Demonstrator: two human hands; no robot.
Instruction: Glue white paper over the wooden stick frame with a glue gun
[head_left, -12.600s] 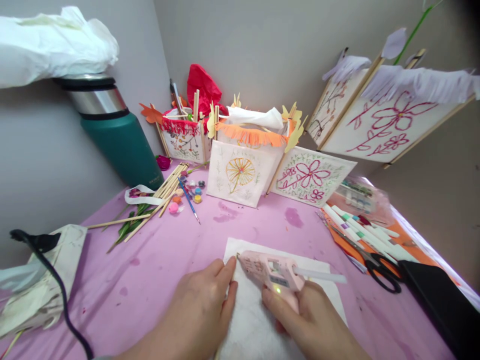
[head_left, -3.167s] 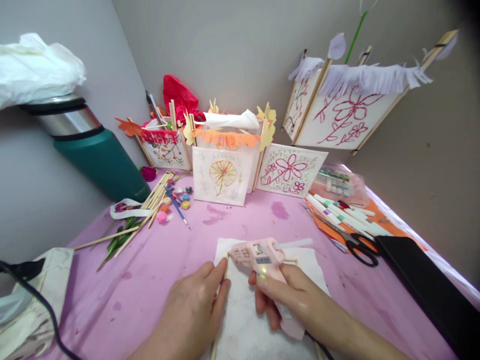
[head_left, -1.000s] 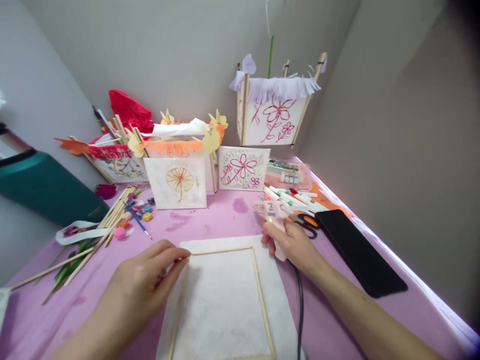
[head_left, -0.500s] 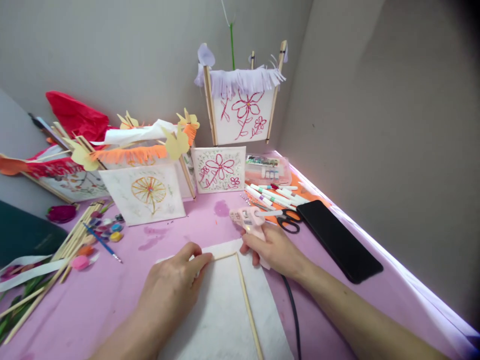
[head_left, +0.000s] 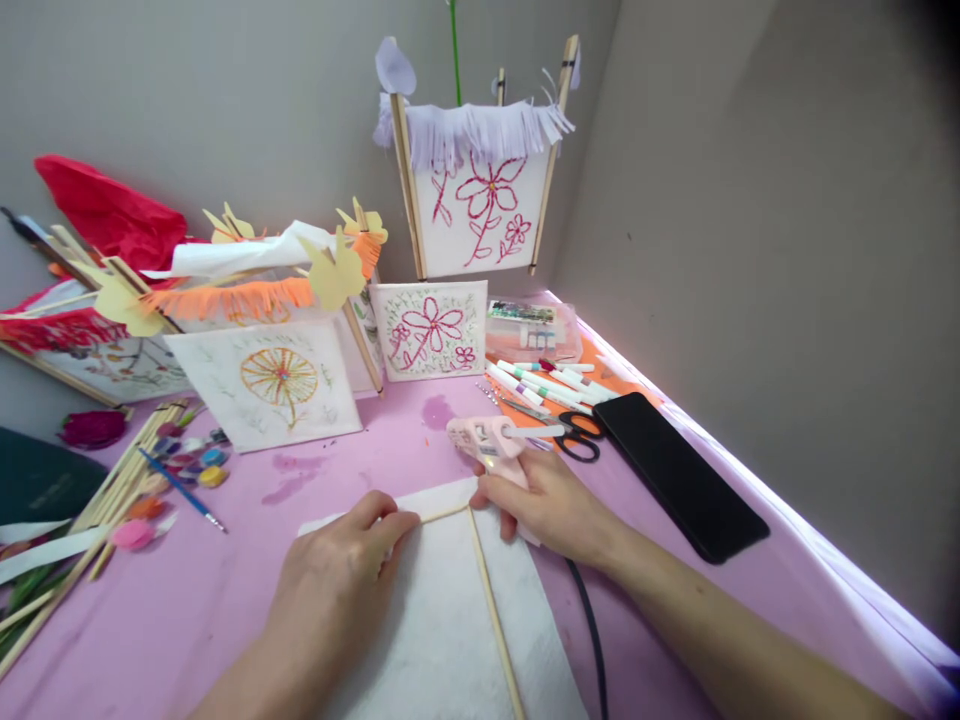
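My left hand (head_left: 352, 560) pinches a short thin wooden stick (head_left: 442, 516) that lies across the far end of a white sheet (head_left: 442, 610). A longer wooden stick (head_left: 493, 610) runs down the sheet toward me, its far end meeting the short one at a corner. Wrapped around a pale pink glue gun (head_left: 491, 450), my right hand (head_left: 551, 505) is beside that corner, its fingertips close to the joint. A white glue stick (head_left: 541, 431) pokes out of the gun's back, and a dark cord (head_left: 589, 620) trails down from it.
Black scissors (head_left: 577, 437), several markers (head_left: 547, 385) and a black phone (head_left: 679, 475) lie to the right. Decorated paper lanterns stand at the back, one with orange fringe (head_left: 232, 297); another, purple-fringed (head_left: 480, 135), hangs. Paint pots (head_left: 214, 475), a blue brush (head_left: 184, 488) and wooden sticks (head_left: 112, 505) are left.
My view has tilted and shifted slightly. Both hands keep their grips, and the right fingertips are a little nearer the corner where the sticks meet.
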